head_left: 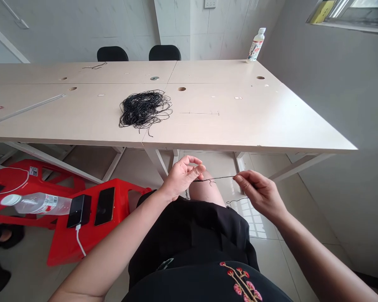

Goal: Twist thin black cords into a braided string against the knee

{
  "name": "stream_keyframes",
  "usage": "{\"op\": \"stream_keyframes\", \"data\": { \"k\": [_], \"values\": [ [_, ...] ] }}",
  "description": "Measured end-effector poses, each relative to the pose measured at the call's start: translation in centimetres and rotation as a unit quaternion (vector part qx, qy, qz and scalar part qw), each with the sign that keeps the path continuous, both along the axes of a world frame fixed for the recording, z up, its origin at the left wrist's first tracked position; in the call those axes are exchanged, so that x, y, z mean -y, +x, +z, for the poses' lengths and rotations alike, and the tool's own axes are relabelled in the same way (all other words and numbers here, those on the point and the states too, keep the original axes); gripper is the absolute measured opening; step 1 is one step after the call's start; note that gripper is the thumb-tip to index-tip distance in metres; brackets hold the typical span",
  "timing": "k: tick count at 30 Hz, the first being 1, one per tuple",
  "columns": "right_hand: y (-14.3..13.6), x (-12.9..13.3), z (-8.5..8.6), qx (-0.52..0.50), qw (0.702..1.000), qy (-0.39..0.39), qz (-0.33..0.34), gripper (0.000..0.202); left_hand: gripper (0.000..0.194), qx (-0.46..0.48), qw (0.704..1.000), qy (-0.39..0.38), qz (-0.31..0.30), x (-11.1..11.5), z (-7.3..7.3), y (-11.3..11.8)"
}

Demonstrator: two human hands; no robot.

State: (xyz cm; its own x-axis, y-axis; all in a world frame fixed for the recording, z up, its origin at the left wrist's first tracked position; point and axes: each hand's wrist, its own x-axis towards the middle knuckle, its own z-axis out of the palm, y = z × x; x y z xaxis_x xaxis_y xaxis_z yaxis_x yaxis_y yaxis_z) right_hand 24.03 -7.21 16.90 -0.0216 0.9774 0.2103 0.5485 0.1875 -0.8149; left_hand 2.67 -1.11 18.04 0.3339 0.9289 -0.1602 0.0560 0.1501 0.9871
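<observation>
A thin black cord (222, 178) runs nearly level and taut between my two hands, above my bare knee. Its thicker, knotted-looking part starts at my left hand (184, 176), whose fingers are curled around it; the lower fingers are partly hidden. My right hand (261, 192) pinches the thin end between thumb and forefinger, and a loose strand trails beneath that hand. More dark cord dangles below my left hand. On the table beyond lies a tangled heap of black cord (143, 109), apart from both hands.
The pale table (290, 121) stands ahead, its front edge just past my hands. To the left, a red stool (59, 247) carries a plastic bottle (45, 204), a phone (104, 205) and a dark device with a white cable. Another bottle (256, 46) stands at the table's far right corner.
</observation>
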Motion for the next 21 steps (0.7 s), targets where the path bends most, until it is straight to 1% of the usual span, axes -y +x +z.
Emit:
{"op": "stream_keyframes", "data": {
  "k": [1, 3, 6, 8, 10, 13, 16, 19, 21],
  "values": [
    [0.2, -0.1, 0.1, -0.012, 1.0, 0.001, -0.012, 0.023, 0.03, -0.004, 1.0, -0.012, -0.025, 0.1, 0.2, -0.3],
    [0.4, -0.3, 0.5, -0.021, 0.999, 0.003, -0.025, 0.024, 0.029, -0.016, 0.997, -0.013, -0.071, 0.4, 0.6, -0.6],
    [0.6, -0.4, 1.0, -0.004, 1.0, 0.007, -0.026, 0.025, 0.019, -0.056, 0.992, 0.027, -0.113, 0.9, 1.2, -0.7],
    [0.7, -0.6, 1.3, 0.012, 1.0, 0.005, -0.015, 0.027, 0.015, -0.091, 0.988, 0.053, -0.117, 1.2, 1.4, -0.5],
    [0.8, -1.0, 1.5, 0.02, 1.0, -0.007, 0.003, 0.029, 0.014, -0.114, 0.985, 0.077, -0.107, 1.3, 1.5, -0.4],
    [1.0, -1.7, 1.7, 0.027, 0.999, -0.029, 0.024, 0.03, 0.015, -0.117, 0.984, 0.095, -0.099, 1.1, 1.1, -0.2],
    [1.2, -2.5, 2.1, 0.028, 0.998, -0.039, 0.039, 0.031, 0.015, -0.11, 0.984, 0.092, -0.105, 0.9, 0.8, -0.1],
    [1.2, -3.1, 2.8, 0.026, 0.998, -0.031, 0.054, 0.031, 0.015, -0.085, 0.988, 0.061, -0.116, 0.9, 0.8, 0.0],
    [1.2, -3.4, 3.4, 0.033, 0.997, -0.025, 0.068, 0.031, 0.025, -0.06, 0.99, 0.035, -0.122, 0.9, 1.1, 0.2]
  ]
}}
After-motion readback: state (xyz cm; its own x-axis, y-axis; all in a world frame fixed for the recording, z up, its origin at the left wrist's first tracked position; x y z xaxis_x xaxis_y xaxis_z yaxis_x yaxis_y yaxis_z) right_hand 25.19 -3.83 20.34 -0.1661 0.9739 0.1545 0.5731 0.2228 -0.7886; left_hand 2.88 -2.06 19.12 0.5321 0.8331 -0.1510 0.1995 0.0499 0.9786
